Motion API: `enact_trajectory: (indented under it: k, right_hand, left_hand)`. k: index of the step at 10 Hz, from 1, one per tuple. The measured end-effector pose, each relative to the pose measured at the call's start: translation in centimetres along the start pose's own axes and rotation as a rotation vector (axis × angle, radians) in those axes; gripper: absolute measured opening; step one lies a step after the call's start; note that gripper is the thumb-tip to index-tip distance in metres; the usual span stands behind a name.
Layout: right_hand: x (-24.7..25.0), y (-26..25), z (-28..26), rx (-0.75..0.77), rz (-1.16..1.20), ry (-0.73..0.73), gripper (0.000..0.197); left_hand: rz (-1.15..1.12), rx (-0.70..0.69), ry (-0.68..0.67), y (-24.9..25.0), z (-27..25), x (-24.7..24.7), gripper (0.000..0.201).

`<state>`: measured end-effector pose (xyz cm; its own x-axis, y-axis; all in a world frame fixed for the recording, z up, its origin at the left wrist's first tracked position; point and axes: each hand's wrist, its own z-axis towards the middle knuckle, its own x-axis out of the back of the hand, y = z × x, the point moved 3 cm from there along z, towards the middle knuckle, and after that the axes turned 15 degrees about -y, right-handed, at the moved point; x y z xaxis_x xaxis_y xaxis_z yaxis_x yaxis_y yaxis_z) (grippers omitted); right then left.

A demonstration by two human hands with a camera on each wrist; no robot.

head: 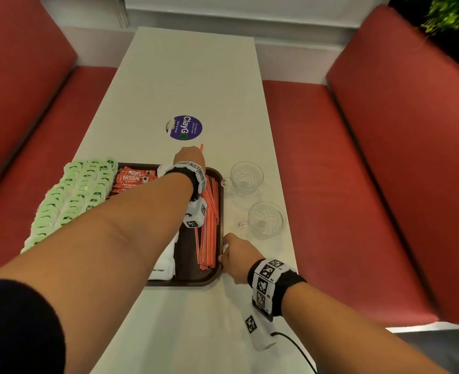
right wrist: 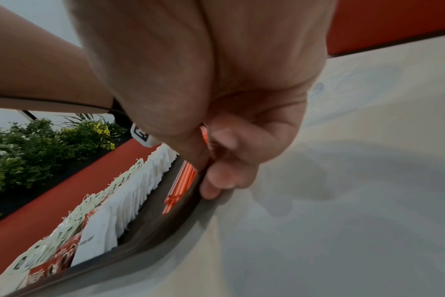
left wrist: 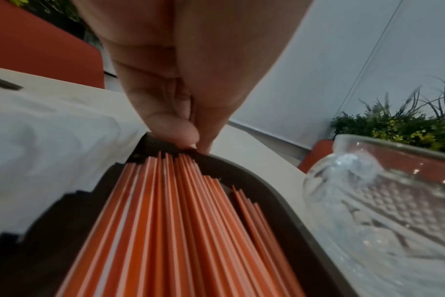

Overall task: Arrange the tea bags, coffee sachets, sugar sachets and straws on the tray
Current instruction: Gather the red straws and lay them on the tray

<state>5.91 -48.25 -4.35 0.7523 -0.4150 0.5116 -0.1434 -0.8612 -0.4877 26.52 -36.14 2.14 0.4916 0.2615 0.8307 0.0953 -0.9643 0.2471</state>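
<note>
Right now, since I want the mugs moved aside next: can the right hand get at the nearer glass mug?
Probably yes. The right hand sits at the tray rim close to the nearer glass mug, with only bare table between; it must first release the straws.

Beyond the tray (head: pixel 217 184), bare table (head: pixel 196 76) lies open around the ClayGo sticker (head: pixel 184 127). Right of the tray, two glass mugs (head: pixel 246 176) stand close, narrowing passage.
</note>
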Motion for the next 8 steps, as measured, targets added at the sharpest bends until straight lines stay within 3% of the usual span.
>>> enact_trajectory:
  k: [3,4,5,6,7,8]
  right_hand:
    - [0.5,0.3,-0.2,0.003,0.194,-0.019,0.029]
    - [0.4,0.4,-0.1,0.008,0.197,-0.032,0.027]
    - [0.3,0.4,-0.4,0.018,0.213,-0.004,0.029]
    - [0.4,0.4,-0.4,0.024,0.223,-0.006,0.026]
    - [0.4,0.5,-0.2,0.028,0.217,-0.035,0.021]
    - [0.4,0.6,0.0,0.029,0.196,-0.037,0.022]
  left_hand:
    - [0.002,-0.023,-0.055,-0.9,-0.8,-1.5,0.014]
    - [0.171,0.062,-0.096,-1.9,-1.6,-3.4,0.025]
    - [0.011,0.091,-0.136,-2.9,-3.5,-5.7,0.012]
    - [0.004,0.127,-0.185,-3.0,-4.6,-6.8,0.024]
    - [0.082,0.097,-0.100,-2.7,-5.6,-6.4,0.018]
    - [0.162,0.096,-0.084,-2.6,-5.3,-6.1,0.025]
